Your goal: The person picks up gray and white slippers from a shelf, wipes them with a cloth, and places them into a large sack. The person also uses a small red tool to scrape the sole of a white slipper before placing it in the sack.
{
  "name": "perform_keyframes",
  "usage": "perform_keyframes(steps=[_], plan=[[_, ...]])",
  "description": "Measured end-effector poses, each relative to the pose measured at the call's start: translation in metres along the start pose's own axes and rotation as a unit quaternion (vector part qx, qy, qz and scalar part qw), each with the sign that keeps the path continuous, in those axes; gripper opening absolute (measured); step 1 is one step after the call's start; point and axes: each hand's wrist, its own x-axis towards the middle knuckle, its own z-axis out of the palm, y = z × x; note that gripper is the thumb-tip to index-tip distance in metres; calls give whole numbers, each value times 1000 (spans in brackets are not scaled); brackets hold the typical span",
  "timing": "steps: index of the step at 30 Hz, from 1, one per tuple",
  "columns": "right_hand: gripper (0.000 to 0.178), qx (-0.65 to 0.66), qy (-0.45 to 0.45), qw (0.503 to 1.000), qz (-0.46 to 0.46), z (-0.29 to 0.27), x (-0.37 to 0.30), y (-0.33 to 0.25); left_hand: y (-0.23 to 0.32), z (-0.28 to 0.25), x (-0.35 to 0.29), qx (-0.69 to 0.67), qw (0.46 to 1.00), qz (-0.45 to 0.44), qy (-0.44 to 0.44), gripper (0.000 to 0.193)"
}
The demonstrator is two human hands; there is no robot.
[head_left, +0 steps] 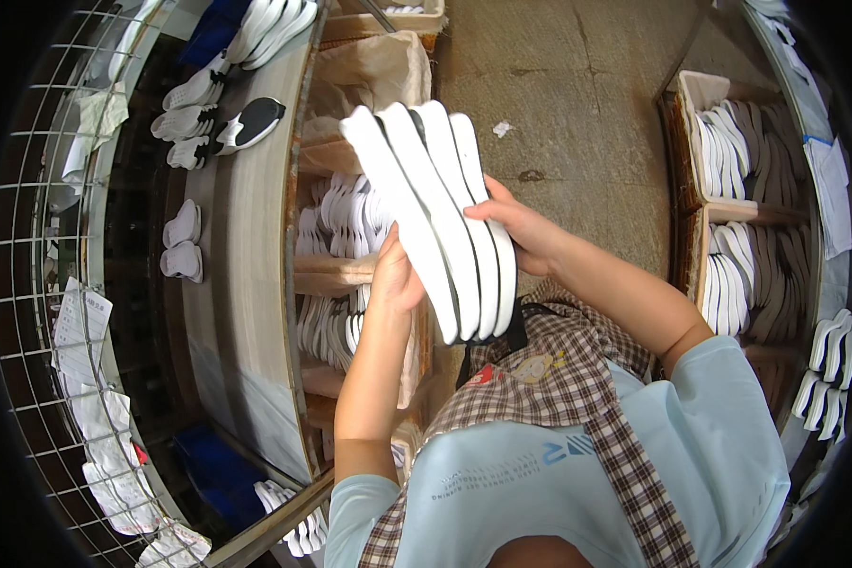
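Between my two hands, in front of my apron, is a stack of several white shoe soles (445, 222) with dark layers showing between them. They stand on edge side by side, toes and heels lined up, tilted away from me. My left hand (398, 272) is closed against the left side of the stack, its fingers partly hidden behind the soles. On the right side my right hand (518, 225) grips the stack, with the thumb across the white edges and the other fingers behind.
Fabric-lined baskets (374, 66) of white soles line the left, beside a long grey bench (246, 218) holding a black-and-white sole (251, 125). On the right stand more lined baskets (705, 90) with white and dark soles. A wire mesh (38, 284) rises at far left.
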Motion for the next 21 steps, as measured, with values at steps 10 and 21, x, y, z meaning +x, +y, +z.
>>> perform_keyframes(steps=[10, 21], plan=[[106, -181, -60, 975, -114, 20, -14, -22, 21, 12, -14, 77, 987, 126, -59, 44], [99, -284, -59, 934, -207, 16, -10, -15, 22, 14, -11, 39, 987, 134, -74, 43]])
